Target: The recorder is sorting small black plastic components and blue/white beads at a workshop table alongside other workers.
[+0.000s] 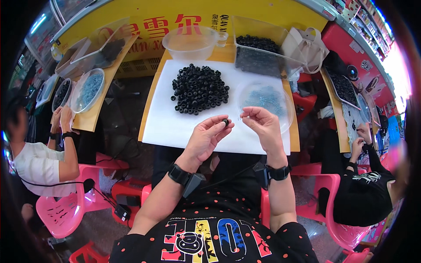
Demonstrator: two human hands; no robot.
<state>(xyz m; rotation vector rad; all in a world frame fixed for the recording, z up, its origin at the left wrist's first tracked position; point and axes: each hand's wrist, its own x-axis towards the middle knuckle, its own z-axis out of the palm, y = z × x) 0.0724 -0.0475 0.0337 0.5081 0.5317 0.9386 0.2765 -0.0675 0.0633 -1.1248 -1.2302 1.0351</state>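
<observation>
The left hand (pixel 211 133) pinches a black bead (pixel 225 122) between thumb and fingers. The right hand (pixel 262 125) has thumb and forefinger close together, any hold too small to tell. Beyond, a bead pile (pixel 199 90) and a plate (pixel 286 118) of blue bits (pixel 263 97) rest on a white sheet (pixel 169 129).

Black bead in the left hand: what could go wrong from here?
The black bead, pinched at the fingertips of the left hand, might slip and roll away.
The right hand overlaps the clear round dish in view; it could bump it, scattering the pale blue pieces.
The loose bead pile has no rim around it and might spread.
</observation>
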